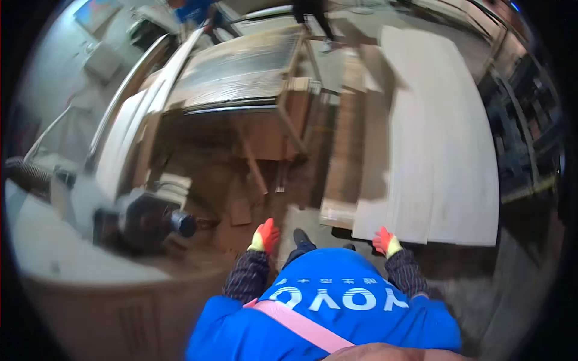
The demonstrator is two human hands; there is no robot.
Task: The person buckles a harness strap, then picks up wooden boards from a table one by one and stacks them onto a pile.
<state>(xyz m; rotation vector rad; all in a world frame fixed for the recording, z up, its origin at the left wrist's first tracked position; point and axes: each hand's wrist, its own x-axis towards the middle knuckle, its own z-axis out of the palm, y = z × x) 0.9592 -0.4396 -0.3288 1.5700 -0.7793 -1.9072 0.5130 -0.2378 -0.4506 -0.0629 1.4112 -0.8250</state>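
Note:
My left hand (265, 236), in an orange-red glove with a yellow cuff, hangs in front of my body above the floor. Its fingers look loosely extended, with nothing visible in them. In a matching glove, my right hand (386, 240) is by the near edge of a stack of long pale boards (442, 150). The fingers seem slightly apart and hold nothing I can see; whether they touch the boards I cannot tell. Left of those boards lies a narrower brown stack (346, 153).
A wrapped, table-like frame (238, 69) stands ahead on the left, with long panels (135, 129) leaning beside it. A dark motor-like machine part (147, 221) is at left. Two people (312, 18) are partly visible at the back. Dark racking (524, 114) runs along the right.

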